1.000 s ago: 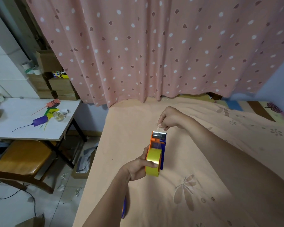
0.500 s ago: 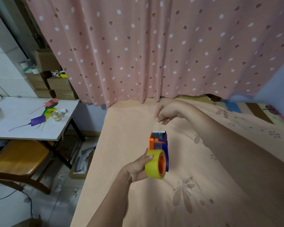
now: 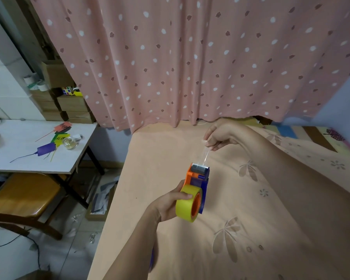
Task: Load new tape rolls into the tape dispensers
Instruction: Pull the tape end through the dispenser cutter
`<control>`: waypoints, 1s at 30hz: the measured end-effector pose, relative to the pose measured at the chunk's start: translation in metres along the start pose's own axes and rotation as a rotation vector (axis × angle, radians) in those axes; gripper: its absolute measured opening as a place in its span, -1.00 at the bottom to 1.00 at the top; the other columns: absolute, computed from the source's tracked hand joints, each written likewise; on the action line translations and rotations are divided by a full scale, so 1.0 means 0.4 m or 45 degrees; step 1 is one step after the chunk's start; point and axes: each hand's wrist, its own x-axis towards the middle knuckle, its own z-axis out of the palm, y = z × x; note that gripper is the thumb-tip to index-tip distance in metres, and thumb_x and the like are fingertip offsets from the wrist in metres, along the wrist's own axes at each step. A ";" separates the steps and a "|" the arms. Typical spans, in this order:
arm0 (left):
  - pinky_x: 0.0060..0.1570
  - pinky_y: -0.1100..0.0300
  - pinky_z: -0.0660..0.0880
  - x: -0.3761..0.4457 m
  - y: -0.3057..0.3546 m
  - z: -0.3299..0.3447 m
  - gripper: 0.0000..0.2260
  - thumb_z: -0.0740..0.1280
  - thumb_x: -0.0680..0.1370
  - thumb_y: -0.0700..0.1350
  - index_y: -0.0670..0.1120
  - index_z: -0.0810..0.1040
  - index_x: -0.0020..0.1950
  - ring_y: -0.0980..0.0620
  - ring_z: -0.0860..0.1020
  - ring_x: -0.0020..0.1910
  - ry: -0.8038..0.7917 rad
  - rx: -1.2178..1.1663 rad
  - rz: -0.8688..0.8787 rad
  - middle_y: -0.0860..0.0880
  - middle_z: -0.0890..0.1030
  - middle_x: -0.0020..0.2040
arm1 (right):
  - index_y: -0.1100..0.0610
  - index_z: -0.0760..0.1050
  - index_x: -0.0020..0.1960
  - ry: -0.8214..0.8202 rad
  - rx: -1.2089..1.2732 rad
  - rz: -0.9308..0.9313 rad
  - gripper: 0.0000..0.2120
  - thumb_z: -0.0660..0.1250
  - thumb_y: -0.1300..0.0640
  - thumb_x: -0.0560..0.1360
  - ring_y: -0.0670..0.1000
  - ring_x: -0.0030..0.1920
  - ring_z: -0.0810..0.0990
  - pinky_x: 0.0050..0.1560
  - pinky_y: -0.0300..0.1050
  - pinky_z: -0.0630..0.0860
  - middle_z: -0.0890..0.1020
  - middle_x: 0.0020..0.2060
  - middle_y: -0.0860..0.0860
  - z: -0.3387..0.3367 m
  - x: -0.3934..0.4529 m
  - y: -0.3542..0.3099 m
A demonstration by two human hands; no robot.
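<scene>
While pinched in the right hand (image 3: 220, 136), the clear tape strip (image 3: 205, 156) runs taut from the cutter end of the tape dispenser (image 3: 198, 176) up and away toward the curtain (image 3: 190, 57), leaning slightly right. Held low over the bed sheet (image 3: 251, 229) by the left hand (image 3: 166, 205), fingers wrapped around the yellow tape roll (image 3: 187, 205) already seated on the orange hub, thumb pressed across the roll's top. Long axis of the dispenser pointing away from the body, roll end nearest, blade end farthest; strip continuing roughly along that same line. Right fingers closed on the strip's free end, just above and beyond the blade, so nearer the cutter than the left. Probably a matter next of bringing the strip down across the teeth, or tearing it off there; that turns on keeping the strip square to the blade, not twisted. No brand or print legible on roll or dispenser. Off to the left, on the white table (image 3: 18, 154), coloured tags (image 3: 62, 131) with handwritten marks, too small to read; a puzzle cube (image 3: 67, 91) on stacked cardboard boxes (image 3: 73, 106) behind.
</scene>
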 end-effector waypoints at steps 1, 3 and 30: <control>0.03 0.01 0.56 -0.003 -0.003 -0.004 -0.28 0.53 0.33 -0.11 0.05 0.36 0.46 -0.10 0.60 0.10 -0.022 -0.016 -0.008 -0.09 0.57 0.24 | 0.20 0.54 -0.05 0.012 0.029 0.019 -0.82 0.38 0.45 0.50 0.04 -0.34 0.66 -0.21 -0.12 0.68 0.66 -0.30 0.16 -0.002 0.005 0.006; 0.03 0.02 0.56 -0.011 -0.010 -0.011 -0.21 0.61 0.26 -0.06 -0.01 0.37 0.43 -0.10 0.62 0.06 -0.085 -0.038 -0.038 -0.09 0.61 0.18 | 0.16 0.48 -0.09 0.024 0.082 0.044 -0.78 0.37 0.46 0.50 0.04 -0.34 0.64 -0.17 -0.10 0.66 0.65 -0.31 0.15 -0.003 0.012 0.015; 0.13 -0.23 0.45 -0.034 0.032 -0.011 -0.24 0.46 0.29 0.14 -0.10 0.33 0.41 -0.42 0.48 0.21 -0.090 -0.818 0.343 -0.28 0.45 0.33 | 0.35 0.55 0.20 -0.375 1.476 -0.175 -0.74 0.31 0.46 0.52 0.13 0.09 0.70 0.06 -0.09 0.67 0.66 0.14 0.22 0.175 -0.017 0.192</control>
